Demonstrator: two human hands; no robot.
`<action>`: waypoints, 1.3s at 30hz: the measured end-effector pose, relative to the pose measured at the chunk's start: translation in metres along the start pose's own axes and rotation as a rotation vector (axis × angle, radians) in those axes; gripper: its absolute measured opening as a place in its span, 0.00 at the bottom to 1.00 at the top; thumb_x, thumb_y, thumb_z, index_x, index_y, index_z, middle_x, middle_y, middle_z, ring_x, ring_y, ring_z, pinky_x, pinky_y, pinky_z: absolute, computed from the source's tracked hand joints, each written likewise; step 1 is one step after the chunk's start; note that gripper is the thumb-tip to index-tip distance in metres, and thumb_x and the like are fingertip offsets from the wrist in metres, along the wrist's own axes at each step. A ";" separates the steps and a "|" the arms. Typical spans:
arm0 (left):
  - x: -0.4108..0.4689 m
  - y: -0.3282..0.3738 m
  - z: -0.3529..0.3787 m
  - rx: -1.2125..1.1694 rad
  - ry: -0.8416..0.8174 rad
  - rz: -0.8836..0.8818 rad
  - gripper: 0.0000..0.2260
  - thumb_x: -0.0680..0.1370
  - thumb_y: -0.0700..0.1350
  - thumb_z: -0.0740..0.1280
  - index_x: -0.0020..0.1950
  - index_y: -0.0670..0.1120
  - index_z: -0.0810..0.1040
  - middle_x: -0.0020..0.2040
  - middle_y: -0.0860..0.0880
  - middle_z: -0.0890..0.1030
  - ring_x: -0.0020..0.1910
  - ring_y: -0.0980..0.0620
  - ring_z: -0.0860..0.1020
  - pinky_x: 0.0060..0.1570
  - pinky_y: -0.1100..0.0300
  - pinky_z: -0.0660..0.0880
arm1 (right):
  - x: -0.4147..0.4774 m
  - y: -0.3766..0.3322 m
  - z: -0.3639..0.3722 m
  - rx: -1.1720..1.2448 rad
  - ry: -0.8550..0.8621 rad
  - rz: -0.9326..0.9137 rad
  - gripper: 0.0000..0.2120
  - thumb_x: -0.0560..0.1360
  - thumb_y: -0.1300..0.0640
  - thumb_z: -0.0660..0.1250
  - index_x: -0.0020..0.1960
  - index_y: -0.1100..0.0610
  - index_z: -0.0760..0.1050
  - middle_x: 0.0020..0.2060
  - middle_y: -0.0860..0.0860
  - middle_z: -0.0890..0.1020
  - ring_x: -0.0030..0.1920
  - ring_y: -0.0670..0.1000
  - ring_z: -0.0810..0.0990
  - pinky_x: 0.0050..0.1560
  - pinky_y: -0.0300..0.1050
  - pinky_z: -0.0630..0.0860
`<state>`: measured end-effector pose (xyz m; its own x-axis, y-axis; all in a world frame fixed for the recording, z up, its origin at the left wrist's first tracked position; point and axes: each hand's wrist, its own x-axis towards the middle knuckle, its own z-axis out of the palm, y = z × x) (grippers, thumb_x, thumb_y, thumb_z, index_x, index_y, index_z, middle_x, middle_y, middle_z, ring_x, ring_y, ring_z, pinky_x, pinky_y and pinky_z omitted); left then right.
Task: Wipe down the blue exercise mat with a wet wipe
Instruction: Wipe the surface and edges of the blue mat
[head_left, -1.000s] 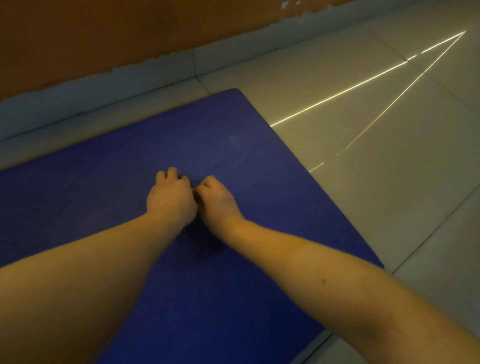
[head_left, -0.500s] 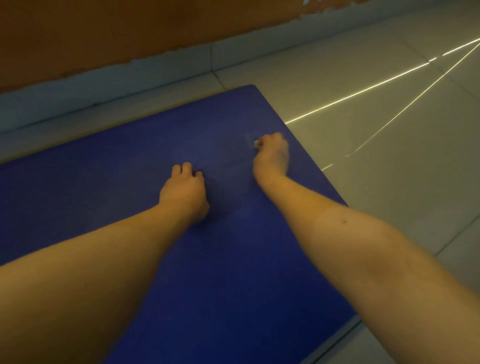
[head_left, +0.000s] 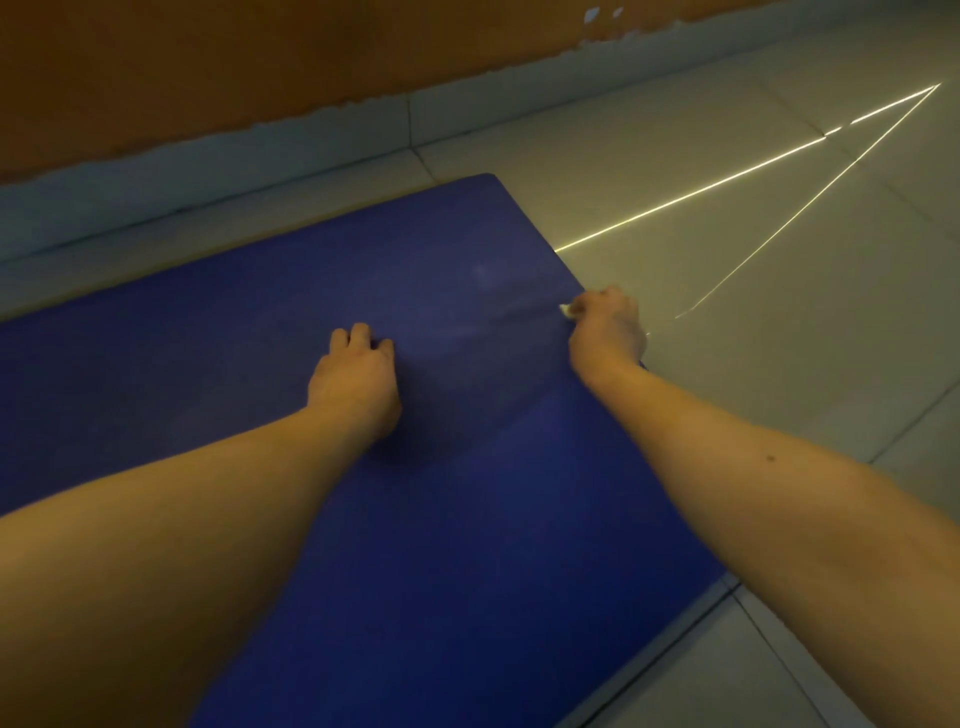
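Mid-wipe: my right hand (head_left: 605, 327) grips the wet wipe (head_left: 566, 310) at the right edge of the blue mat (head_left: 467, 519) on the floor. My left hand (head_left: 358, 379), curled and seemingly empty, braces on it. Next I'd stroke back inward.

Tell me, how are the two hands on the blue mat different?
The left hand sits near the middle of the blue mat; the right hand is at its right edge. The right hand grips a white wet wipe, only a bit showing; the left hand shows nothing in it. The right hand reaches farther than the left hand. Both have curled fingers, backs up, on the mat.
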<state>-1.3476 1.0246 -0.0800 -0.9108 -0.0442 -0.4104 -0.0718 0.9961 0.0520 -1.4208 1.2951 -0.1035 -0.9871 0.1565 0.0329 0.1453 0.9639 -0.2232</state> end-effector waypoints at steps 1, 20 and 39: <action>0.000 0.001 -0.002 -0.015 0.003 -0.004 0.26 0.80 0.47 0.66 0.76 0.44 0.64 0.74 0.44 0.59 0.70 0.41 0.61 0.65 0.48 0.72 | 0.003 -0.003 0.001 0.010 0.004 0.065 0.11 0.82 0.58 0.65 0.63 0.55 0.79 0.60 0.55 0.74 0.62 0.56 0.72 0.48 0.45 0.67; 0.032 -0.017 -0.020 -0.181 0.015 -0.290 0.44 0.73 0.64 0.72 0.81 0.51 0.52 0.81 0.44 0.48 0.79 0.37 0.46 0.71 0.27 0.55 | 0.073 -0.042 0.014 -0.226 0.019 -0.222 0.13 0.81 0.60 0.65 0.65 0.56 0.77 0.61 0.56 0.76 0.63 0.57 0.73 0.62 0.45 0.68; 0.053 -0.023 -0.026 -0.229 -0.154 -0.376 0.51 0.68 0.66 0.75 0.82 0.52 0.51 0.81 0.45 0.45 0.78 0.34 0.45 0.68 0.28 0.63 | 0.099 -0.084 0.028 0.012 -0.006 -0.343 0.15 0.79 0.64 0.61 0.61 0.57 0.81 0.61 0.61 0.76 0.63 0.62 0.73 0.61 0.49 0.68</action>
<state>-1.4051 0.9977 -0.0797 -0.7347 -0.3701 -0.5685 -0.4891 0.8697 0.0658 -1.5323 1.2238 -0.1090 -0.9787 -0.1777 0.1023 -0.1960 0.9576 -0.2113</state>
